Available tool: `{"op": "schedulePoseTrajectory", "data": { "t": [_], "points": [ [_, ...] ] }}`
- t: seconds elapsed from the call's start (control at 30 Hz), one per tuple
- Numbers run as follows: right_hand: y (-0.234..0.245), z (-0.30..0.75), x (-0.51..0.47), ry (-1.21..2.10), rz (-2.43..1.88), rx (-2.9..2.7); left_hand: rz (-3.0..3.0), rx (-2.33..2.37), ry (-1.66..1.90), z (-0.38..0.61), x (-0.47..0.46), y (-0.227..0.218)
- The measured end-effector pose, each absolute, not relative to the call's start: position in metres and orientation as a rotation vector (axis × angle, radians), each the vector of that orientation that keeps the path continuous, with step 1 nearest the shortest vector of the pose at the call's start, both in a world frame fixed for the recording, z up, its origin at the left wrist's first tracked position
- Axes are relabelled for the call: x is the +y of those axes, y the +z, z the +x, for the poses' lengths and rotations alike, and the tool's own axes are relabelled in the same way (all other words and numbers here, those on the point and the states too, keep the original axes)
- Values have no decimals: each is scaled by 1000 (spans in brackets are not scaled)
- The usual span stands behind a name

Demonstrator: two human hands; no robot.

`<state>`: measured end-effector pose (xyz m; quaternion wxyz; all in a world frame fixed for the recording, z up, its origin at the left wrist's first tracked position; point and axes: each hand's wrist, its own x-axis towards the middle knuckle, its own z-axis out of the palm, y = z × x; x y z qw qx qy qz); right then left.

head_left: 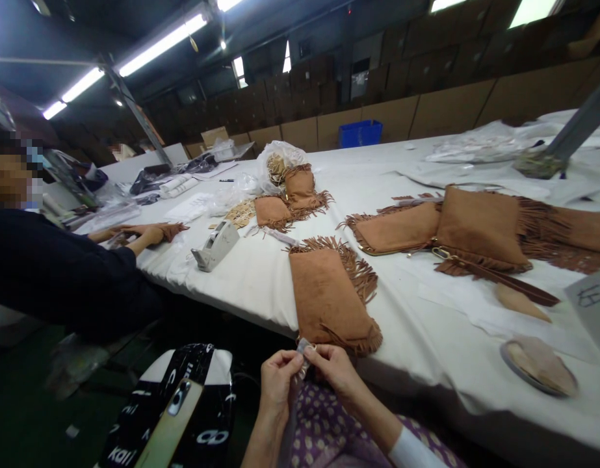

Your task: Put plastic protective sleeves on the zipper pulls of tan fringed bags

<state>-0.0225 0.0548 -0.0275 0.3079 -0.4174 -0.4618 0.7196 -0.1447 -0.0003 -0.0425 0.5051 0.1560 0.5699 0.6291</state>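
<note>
A brown suede pouch with fringe [329, 296] lies flat at the table's near edge. Just below its lower corner, my left hand [279, 376] pinches a strip of clear plastic film [304, 357] between thumb and fingers. My right hand [335, 369] is closed at the other side of the same film, where a small pale ring-like piece shows near its fingertips. Whether the film is wrapped around a part of the pouch cannot be made out.
More fringed pouches [480, 227] lie to the right with a brown strap [504, 283]. A tape dispenser [216, 247], a round dish [538, 367] and a blue bin [361, 134] are about. A co-worker [60, 266] handles a brown piece. A phone [170, 422] rests below left.
</note>
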Motion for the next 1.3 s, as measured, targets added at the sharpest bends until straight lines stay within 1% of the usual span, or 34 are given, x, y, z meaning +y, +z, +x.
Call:
{"op": "schedulePoseTrajectory", "data": {
  "t": [0.13, 0.3, 0.37, 0.6, 0.77, 0.93, 1.17, 1.3],
  "points": [
    [-35, -28, 55, 1883, -1128, -1201, 448, 1393, 1455, -151, -1, -33],
    [-39, -31, 55, 1852, -1136, -1250, 604, 1346, 1211, -151, -8, -25],
    [-40, -31, 55, 1858, -1139, -1278, 607, 1346, 1181, -148, -10, -26],
    [-37, -22, 52, 1861, -1232, -1127, 336, 1322, 1320, -142, -10, -36],
    [-29, -21, 47, 2040, -960, -1115, 213, 1238, 1381, -139, -11, -36],
    [-32, -29, 48, 1920, -1076, -1069, 307, 1239, 1354, -139, -10, -37],
    [-42, -29, 54, 1771, -1223, -1233, 579, 1476, 1381, -140, -8, -27],
    [-38, -26, 58, 1815, -1205, -1248, 515, 1495, 1420, -140, -2, -24]
  ]
}}
